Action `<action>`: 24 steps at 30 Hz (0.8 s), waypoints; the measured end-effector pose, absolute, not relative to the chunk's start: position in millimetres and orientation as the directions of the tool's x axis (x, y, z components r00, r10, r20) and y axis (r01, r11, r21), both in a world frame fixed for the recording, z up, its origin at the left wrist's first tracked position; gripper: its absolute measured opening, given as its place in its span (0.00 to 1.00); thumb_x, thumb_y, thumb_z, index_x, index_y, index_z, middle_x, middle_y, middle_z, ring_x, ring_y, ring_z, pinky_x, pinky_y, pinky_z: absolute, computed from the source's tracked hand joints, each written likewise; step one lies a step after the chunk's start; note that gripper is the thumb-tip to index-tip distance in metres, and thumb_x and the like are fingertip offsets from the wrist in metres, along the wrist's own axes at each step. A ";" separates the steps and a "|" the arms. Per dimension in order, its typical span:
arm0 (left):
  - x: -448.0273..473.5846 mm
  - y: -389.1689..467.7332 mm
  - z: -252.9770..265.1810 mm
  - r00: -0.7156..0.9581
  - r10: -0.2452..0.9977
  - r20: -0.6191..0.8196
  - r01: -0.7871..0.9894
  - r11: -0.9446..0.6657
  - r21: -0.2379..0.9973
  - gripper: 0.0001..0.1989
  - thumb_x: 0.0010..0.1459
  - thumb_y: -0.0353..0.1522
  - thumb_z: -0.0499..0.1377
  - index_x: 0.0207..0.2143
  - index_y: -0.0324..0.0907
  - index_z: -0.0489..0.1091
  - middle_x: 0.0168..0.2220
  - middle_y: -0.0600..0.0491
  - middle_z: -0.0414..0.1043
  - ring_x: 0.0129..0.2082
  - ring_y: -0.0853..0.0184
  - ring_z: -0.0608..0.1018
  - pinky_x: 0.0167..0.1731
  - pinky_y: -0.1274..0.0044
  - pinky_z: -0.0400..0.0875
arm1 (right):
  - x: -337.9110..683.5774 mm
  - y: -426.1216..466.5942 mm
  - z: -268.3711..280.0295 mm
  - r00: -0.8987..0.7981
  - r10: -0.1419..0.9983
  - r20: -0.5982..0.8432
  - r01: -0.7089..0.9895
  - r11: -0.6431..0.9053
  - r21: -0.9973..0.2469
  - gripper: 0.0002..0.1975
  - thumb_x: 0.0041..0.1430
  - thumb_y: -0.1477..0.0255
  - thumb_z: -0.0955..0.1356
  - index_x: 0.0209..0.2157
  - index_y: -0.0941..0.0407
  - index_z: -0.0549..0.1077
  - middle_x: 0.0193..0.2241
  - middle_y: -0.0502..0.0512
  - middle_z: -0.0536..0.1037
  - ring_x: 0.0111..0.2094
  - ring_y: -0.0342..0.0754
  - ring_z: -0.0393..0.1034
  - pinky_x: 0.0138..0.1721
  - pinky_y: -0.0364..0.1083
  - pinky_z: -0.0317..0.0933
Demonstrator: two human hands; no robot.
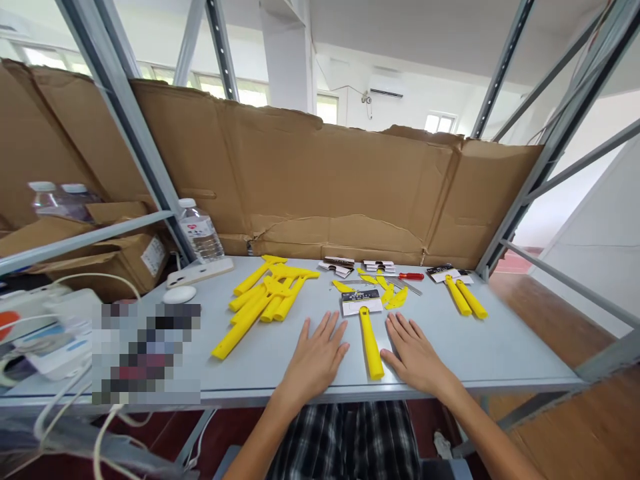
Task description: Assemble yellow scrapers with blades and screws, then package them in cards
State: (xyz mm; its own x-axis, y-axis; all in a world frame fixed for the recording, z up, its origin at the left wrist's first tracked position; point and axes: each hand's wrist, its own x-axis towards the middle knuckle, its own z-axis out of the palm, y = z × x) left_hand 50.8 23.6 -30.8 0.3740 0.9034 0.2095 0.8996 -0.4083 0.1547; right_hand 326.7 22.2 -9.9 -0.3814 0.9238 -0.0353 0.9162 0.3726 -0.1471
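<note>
My left hand [319, 353] lies flat on the grey table, fingers stretched out and holding nothing. My right hand [416, 355] rests flat as well, its thumb close beside a yellow plastic handle [371, 347]; whether they touch I cannot tell. A black-and-white card [361, 301] sits at the far end of that handle, between my hands. Beyond my right hand are several small yellow plastic pieces [397, 298], metal blades [409, 286] and a red-handled tool [411, 276]. Left of my left hand lies a pile of yellow T-shaped handles [273, 293].
Two yellow handles [465, 299] with cards lie at the right. Stacked cards [337, 266] are at the back, before a cardboard wall [340, 180]. A water bottle [201, 233], a power strip [200, 272] and a white round object [179, 295] stand left. Metal posts [127, 127] frame the table.
</note>
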 end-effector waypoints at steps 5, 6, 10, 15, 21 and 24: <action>52.1 24.7 -26.8 0.385 0.909 0.163 0.905 -0.406 0.127 0.28 0.77 0.39 0.45 0.75 0.42 0.61 0.78 0.43 0.48 0.78 0.50 0.54 0.73 0.43 0.46 | 315.3 29.1 -7.4 -0.333 0.941 -0.059 0.938 0.324 -0.123 0.44 0.75 0.48 0.51 0.78 0.65 0.47 0.78 0.61 0.39 0.80 0.61 0.33 0.79 0.65 0.32; 52.4 24.6 -26.3 0.381 0.911 0.160 0.907 -0.402 0.127 0.28 0.77 0.39 0.45 0.75 0.42 0.61 0.78 0.43 0.48 0.78 0.50 0.54 0.73 0.43 0.45 | 313.6 30.1 -6.4 -0.330 0.942 -0.066 0.939 0.320 -0.122 0.44 0.75 0.48 0.52 0.78 0.66 0.47 0.78 0.62 0.39 0.80 0.61 0.32 0.79 0.66 0.32; 53.6 23.2 -24.5 0.368 0.910 0.192 0.904 -0.398 0.158 0.28 0.76 0.40 0.48 0.74 0.43 0.62 0.78 0.43 0.51 0.78 0.50 0.56 0.73 0.43 0.46 | 310.5 33.0 6.4 -0.329 0.939 -0.101 0.942 0.318 -0.110 0.45 0.74 0.48 0.54 0.78 0.66 0.48 0.78 0.65 0.40 0.80 0.63 0.34 0.78 0.66 0.35; 53.9 20.4 -21.4 0.354 0.909 0.221 0.896 -0.397 0.196 0.27 0.76 0.40 0.49 0.72 0.45 0.65 0.77 0.43 0.54 0.77 0.50 0.57 0.73 0.45 0.48 | 300.1 37.7 41.7 -0.291 0.949 -0.119 0.957 0.288 -0.047 0.33 0.73 0.53 0.60 0.66 0.62 0.71 0.69 0.70 0.67 0.72 0.64 0.61 0.70 0.61 0.56; 53.5 20.1 -21.4 0.355 0.905 0.235 0.891 -0.404 0.207 0.27 0.76 0.41 0.49 0.71 0.44 0.66 0.76 0.41 0.56 0.77 0.49 0.59 0.72 0.43 0.48 | 260.2 46.5 64.4 -0.185 0.983 -0.008 0.982 0.185 -0.049 0.37 0.76 0.49 0.48 0.57 0.56 0.75 0.50 0.68 0.81 0.54 0.61 0.78 0.53 0.55 0.67; 53.3 20.3 -21.4 0.357 0.904 0.234 0.892 -0.405 0.201 0.27 0.76 0.41 0.49 0.72 0.44 0.65 0.76 0.41 0.56 0.77 0.49 0.59 0.72 0.44 0.48 | 240.4 56.8 58.3 -0.184 0.983 -0.003 0.981 0.184 -0.055 0.32 0.74 0.48 0.55 0.59 0.57 0.73 0.51 0.68 0.81 0.53 0.60 0.78 0.52 0.52 0.66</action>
